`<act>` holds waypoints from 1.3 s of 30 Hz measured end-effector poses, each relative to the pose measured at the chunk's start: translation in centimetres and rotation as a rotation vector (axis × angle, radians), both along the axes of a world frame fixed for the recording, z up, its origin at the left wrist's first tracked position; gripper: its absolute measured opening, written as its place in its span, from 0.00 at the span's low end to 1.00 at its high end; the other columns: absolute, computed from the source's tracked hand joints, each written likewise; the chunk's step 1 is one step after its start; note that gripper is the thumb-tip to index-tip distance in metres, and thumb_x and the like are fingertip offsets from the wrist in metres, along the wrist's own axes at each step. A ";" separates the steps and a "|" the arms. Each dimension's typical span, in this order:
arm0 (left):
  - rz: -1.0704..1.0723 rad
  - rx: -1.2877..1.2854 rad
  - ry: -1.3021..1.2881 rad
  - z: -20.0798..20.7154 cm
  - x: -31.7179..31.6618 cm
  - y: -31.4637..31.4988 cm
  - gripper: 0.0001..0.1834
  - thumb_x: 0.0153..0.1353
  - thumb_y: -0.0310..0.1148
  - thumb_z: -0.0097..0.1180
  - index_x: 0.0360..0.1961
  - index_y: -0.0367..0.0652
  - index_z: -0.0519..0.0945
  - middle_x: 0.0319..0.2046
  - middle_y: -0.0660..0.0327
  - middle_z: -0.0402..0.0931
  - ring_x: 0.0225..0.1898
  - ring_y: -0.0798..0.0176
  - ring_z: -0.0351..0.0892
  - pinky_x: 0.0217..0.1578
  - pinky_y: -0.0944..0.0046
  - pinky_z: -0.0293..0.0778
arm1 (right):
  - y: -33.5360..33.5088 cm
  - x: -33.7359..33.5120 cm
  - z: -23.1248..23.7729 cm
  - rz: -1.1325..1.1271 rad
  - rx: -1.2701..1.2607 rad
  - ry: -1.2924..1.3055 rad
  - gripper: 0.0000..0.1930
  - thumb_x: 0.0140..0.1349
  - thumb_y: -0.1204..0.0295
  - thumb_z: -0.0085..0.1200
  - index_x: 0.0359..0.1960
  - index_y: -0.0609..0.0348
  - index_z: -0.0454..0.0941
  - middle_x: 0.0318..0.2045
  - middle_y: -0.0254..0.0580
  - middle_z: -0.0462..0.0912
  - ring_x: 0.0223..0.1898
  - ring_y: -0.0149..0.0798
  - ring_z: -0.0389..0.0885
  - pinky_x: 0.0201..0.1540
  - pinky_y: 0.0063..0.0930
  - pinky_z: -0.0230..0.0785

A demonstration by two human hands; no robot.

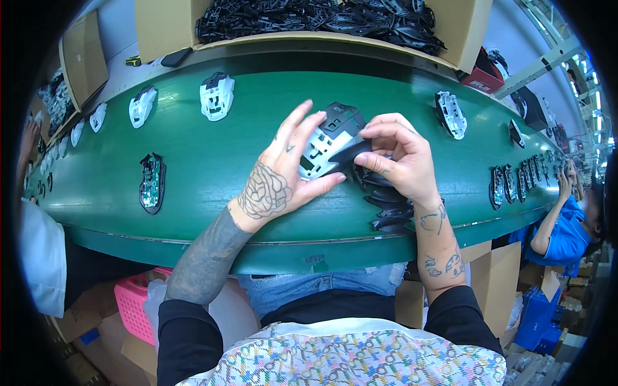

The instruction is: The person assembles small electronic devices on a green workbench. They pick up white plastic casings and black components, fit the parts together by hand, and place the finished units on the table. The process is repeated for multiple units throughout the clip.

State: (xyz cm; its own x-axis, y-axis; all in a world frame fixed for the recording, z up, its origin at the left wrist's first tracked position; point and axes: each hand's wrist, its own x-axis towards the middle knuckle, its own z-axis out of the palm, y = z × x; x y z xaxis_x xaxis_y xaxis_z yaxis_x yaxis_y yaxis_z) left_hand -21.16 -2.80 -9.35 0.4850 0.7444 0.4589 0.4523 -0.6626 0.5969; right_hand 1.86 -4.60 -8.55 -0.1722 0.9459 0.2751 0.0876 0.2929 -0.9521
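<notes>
My left hand (277,170) grips a white and black computer mouse shell (320,147) between thumb and fingers, above the middle of the green conveyor belt (257,199). On its right side, my right hand (407,157) pinches a curved glossy black side panel (348,153) against the shell. Whether that panel is seated in the shell, I cannot tell. Just below my right hand lies a small heap of similar black curved panels (389,209), partly covered by the hand and wrist. A mouse base with a green circuit board (152,183) rests on the belt to the left.
Across the far side stands a cardboard box (467,32) full of black plastic parts. White mouse shells (217,96) line the belt at far left; another white shell (451,114) lies right. Several circuit-board bases (496,186) sit near a co-worker in blue (561,225). A pink basket (133,307) stands below.
</notes>
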 end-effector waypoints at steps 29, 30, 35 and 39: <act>-0.310 -0.730 -0.676 -0.5 0.3 -1.7 0.48 0.43 0.22 0.72 0.66 0.32 0.59 0.59 0.51 0.67 0.60 0.60 0.69 0.61 0.61 0.65 | 0.2 1.0 1.4 0.287 -0.332 0.312 0.40 0.42 0.81 0.71 0.61 0.68 0.67 0.55 0.52 0.76 0.53 0.39 0.78 0.59 0.33 0.70; -0.316 -0.756 -0.692 -0.4 0.4 -1.7 0.49 0.43 0.22 0.72 0.66 0.33 0.59 0.59 0.52 0.67 0.60 0.60 0.69 0.61 0.61 0.65 | 0.4 1.1 1.3 0.286 -0.343 0.303 0.39 0.42 0.81 0.71 0.60 0.68 0.68 0.54 0.52 0.77 0.53 0.39 0.78 0.59 0.34 0.70; -0.333 -0.804 -0.729 -0.4 -0.1 -2.1 0.49 0.46 0.21 0.71 0.67 0.34 0.56 0.60 0.53 0.64 0.61 0.59 0.67 0.62 0.60 0.65 | 0.0 0.1 1.3 0.240 -0.363 0.328 0.39 0.41 0.82 0.72 0.60 0.68 0.69 0.51 0.48 0.79 0.51 0.37 0.79 0.57 0.30 0.71; -0.327 -0.820 -0.745 0.1 -0.4 -1.8 0.48 0.47 0.28 0.72 0.67 0.35 0.57 0.60 0.55 0.65 0.61 0.60 0.66 0.63 0.60 0.62 | -0.3 -0.5 1.0 0.275 -0.230 0.356 0.38 0.46 0.82 0.70 0.61 0.68 0.67 0.56 0.48 0.74 0.57 0.38 0.74 0.61 0.32 0.67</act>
State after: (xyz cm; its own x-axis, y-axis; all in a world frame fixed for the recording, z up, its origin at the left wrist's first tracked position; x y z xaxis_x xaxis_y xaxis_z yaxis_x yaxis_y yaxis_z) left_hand -21.52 -4.61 -9.22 0.5218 0.8400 0.1490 -0.3144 0.0270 0.9489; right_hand 1.36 -4.91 -7.50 -0.3566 0.9219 0.1514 -0.3049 0.0383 -0.9516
